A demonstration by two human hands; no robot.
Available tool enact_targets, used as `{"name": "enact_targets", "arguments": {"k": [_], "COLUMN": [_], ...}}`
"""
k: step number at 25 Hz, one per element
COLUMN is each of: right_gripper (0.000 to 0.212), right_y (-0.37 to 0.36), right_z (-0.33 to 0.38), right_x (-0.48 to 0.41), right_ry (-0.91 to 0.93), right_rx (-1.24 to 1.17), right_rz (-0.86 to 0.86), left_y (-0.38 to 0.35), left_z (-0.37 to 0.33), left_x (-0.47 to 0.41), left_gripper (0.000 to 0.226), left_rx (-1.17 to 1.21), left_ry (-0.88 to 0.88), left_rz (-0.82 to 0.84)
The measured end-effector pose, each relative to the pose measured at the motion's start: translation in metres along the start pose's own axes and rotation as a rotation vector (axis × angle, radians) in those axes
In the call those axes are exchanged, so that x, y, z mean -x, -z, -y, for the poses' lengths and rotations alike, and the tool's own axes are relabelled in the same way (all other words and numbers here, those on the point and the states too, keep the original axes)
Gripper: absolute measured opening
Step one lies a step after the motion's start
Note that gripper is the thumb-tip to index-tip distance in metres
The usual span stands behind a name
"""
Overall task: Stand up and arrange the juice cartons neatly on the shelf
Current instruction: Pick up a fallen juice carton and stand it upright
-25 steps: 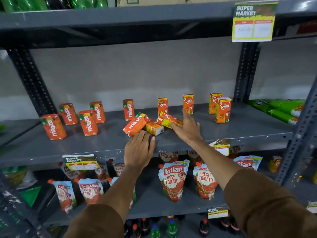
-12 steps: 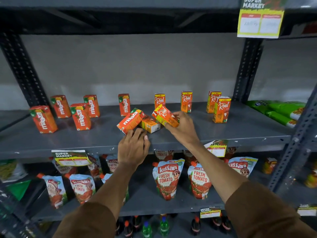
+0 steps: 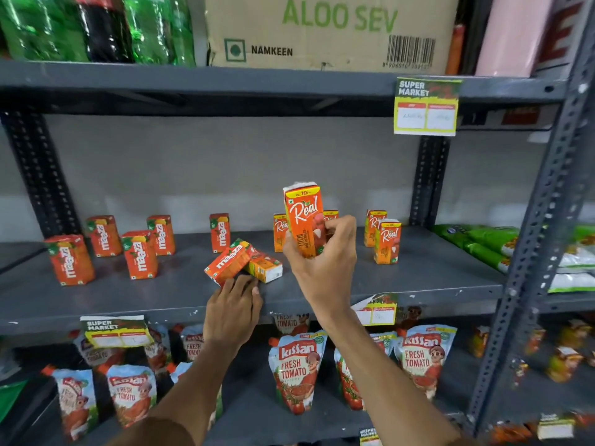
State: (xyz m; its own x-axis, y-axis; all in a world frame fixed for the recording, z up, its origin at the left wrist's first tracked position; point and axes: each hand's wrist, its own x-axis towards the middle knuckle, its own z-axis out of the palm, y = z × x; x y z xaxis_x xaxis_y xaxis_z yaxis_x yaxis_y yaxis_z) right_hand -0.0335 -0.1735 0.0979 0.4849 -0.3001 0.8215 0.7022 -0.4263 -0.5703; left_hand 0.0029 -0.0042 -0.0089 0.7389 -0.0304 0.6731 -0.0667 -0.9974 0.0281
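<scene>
Real carton (image 3: 304, 220) gripped upright by right hand (image 3: 322, 255); open left hand (image 3: 233, 304) touches toppled Maaza carton (image 3: 227, 262).

We read "Real" on the held carton (image 3: 304, 220), "maaza" on the toppled carton (image 3: 229, 261), "ALOO SEV NAMKEEN" on the cardboard box (image 3: 328, 30), "Kissan FRESH TOMATO" on a pouch (image 3: 294, 370).

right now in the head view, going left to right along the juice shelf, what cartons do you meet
four standing maaza cartons → lone standing maaza → tipped maaza → fallen yellow carton → real carton held upright in right hand → two standing real cartons
</scene>
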Motion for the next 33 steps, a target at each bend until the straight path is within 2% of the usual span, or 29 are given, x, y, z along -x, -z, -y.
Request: {"name": "enact_targets", "arguments": {"k": [9,12,17,24,27,29,30,32,33], "right_gripper": [0.055,0.054,0.052,0.059,0.071,0.075,0.070,0.048,0.036], "right_y": [-0.001,-0.001,0.003,-0.006,-0.004,-0.004,-0.006,-0.023,-0.036], "right_z": [-0.025,-0.057,-0.111,-0.139,-0.131,-0.116,-0.104,-0.070,-0.054], "right_x": [-0.002,-0.008,-0.021,-0.022,-0.020,-0.012,-0.005,0.013,0.021], "right_ry": [-0.078,-0.180,-0.386,-0.457,-0.493,-0.418,-0.320,-0.129,-0.111], "right_rx": [0.053,0.136,0.279,0.324,0.379,0.440,0.408,0.235,0.135], "right_rz": [0.011,0.032,0.113,0.191,0.205,0.075,0.023,0.086,0.164], "left_y": [-0.002,-0.009,-0.022,-0.028,-0.020,-0.010,-0.005,0.007,0.015], "left_z": [-0.005,-0.002,0.003,0.004,-0.001,-0.005,-0.007,0.001,0.011], "left_x": [0.001,-0.001,-0.003,-0.004,-0.003,-0.001,0.001,0.005,0.003], "left_gripper": [0.051,0.056,0.052,0.047,0.047,0.045,0.043,0.039,0.037], "left_rx": [0.093,0.113,0.109,0.062,0.061,0.064,0.106,0.262,0.324], "left_ry": [0.070,0.050,0.000,-0.005,0.024,0.018,0.004,-0.017,-0.030], "left_rz": [-0.033,-0.088,-0.188,-0.232,-0.163,-0.113,-0.095,-0.120,-0.148]}}
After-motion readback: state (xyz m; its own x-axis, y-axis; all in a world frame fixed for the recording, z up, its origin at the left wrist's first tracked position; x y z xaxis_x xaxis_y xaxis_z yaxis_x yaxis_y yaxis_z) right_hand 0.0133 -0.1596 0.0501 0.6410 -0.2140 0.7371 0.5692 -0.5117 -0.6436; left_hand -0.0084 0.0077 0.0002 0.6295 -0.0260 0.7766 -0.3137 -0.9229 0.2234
